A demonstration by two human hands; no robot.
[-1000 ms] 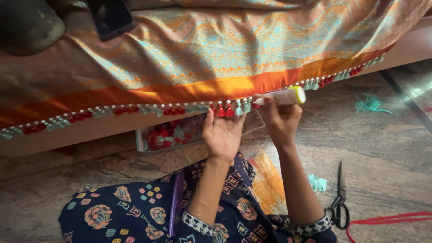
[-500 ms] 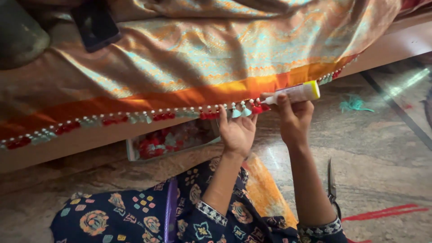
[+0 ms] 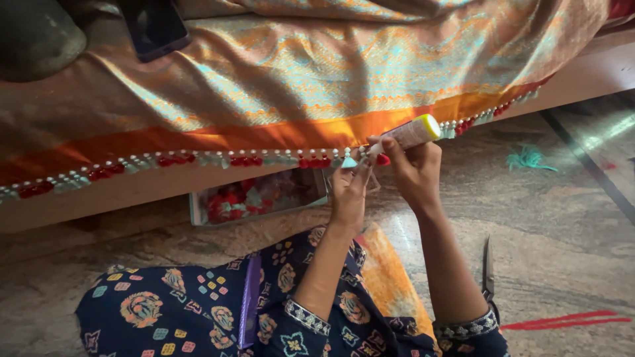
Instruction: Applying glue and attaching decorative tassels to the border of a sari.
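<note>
An orange and teal patterned cloth (image 3: 317, 73) lies spread over a low wooden platform, its orange border hanging at the front edge. A row of red and teal tassels (image 3: 198, 160) with white beads runs along that border. My right hand (image 3: 413, 168) grips a small white glue tube with a yellow cap (image 3: 411, 132), its tip aimed at the fringe. My left hand (image 3: 349, 192) pinches a teal tassel (image 3: 348, 160) right at the tube's tip.
A dark phone (image 3: 155, 26) and a dark cushion (image 3: 36, 36) lie on the cloth at top left. A clear box of red tassels (image 3: 254, 197) sits under the platform. Scissors (image 3: 488, 268), red thread (image 3: 565, 322) and teal thread (image 3: 527, 158) lie on the stone floor at right.
Both hands have come closer together at the fringe. The tube's tip now meets the tassel that my left hand pinches; before, my left hand was more spread below the border.
</note>
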